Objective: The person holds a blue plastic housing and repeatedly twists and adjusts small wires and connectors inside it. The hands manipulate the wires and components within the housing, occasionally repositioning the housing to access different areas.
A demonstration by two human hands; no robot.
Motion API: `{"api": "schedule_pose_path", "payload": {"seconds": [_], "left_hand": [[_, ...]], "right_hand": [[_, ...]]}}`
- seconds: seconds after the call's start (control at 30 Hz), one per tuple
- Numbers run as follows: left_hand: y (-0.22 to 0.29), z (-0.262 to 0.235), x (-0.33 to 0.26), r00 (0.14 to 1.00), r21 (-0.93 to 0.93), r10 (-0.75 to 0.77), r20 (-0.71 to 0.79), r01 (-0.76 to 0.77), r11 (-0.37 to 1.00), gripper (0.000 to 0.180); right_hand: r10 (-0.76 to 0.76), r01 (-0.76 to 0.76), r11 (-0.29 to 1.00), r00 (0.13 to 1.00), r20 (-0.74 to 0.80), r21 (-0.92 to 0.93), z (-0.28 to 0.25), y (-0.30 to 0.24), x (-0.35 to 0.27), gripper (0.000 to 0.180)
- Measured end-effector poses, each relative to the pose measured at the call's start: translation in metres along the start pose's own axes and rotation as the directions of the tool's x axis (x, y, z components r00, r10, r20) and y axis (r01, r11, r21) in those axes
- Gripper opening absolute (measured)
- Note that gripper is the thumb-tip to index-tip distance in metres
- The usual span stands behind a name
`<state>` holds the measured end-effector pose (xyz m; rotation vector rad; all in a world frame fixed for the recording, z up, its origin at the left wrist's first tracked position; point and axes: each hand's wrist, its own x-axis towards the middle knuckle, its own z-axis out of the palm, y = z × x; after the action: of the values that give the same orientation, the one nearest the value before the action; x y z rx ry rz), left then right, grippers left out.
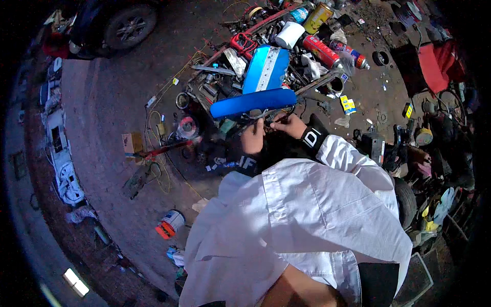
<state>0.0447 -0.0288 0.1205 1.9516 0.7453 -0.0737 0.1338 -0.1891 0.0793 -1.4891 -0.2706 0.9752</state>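
Observation:
In front of my body, my left hand (252,138) is closed with the thumb and fingers up. Close on its right, my right hand (290,126) is pinched, a black cuff at the wrist. A small dark part seems to lie at the fingertips of both hands, too small and dim to name. Just beyond them a long, rounded blue piece (240,104) lies across the near edge of a heap of tools and parts. Behind it is a flat blue panel (252,74) with a pale strip down its middle.
The heap holds a red spray can (320,50), a yellow can (318,18) and a white cup (289,35). A cardboard box (132,144) and an orange-and-white tub (170,224) stand on the left ground. A car wheel (130,26) is at the far left; clutter and a red cloth (441,65) lie right.

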Motion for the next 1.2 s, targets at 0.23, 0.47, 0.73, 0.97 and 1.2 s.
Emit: {"api": "schedule_pose_path", "payload": {"seconds": [0.23, 0.47, 0.73, 0.97, 1.2], "left_hand": [[0.012, -0.021, 0.011, 0.829, -0.259, -0.192, 0.525, 0.371, 0.892, 0.040], [0.003, -0.027, 0.010, 0.675, -0.410, -0.120, 0.728, 0.569, 0.713, 0.033], [0.004, -0.024, -0.002, 0.833, -0.239, -0.106, 0.543, 0.274, 0.931, 0.024], [0.019, -0.031, -0.012, 0.738, 0.572, 0.639, 0.219, -0.627, 0.529, 0.012], [0.002, -0.022, -0.002, 0.804, 0.251, 0.585, 0.107, -0.591, 0.766, 0.026]], "right_hand": [[0.043, -0.043, 0.999, 0.999, 0.019, -0.018, -0.003, 0.016, 0.008, 0.019], [0.047, -0.050, 0.998, 0.996, -0.072, -0.041, -0.002, 0.000, 0.003, 0.033], [0.112, -0.116, 0.990, 0.992, -0.062, -0.077, 0.002, -0.013, 0.004, 0.033], [0.140, -0.135, 0.990, 0.979, -0.148, 0.043, 0.010, -0.024, -0.004, 0.034], [0.173, -0.169, 0.981, 0.984, -0.032, 0.090, 0.007, -0.021, -0.003, 0.025]]}}
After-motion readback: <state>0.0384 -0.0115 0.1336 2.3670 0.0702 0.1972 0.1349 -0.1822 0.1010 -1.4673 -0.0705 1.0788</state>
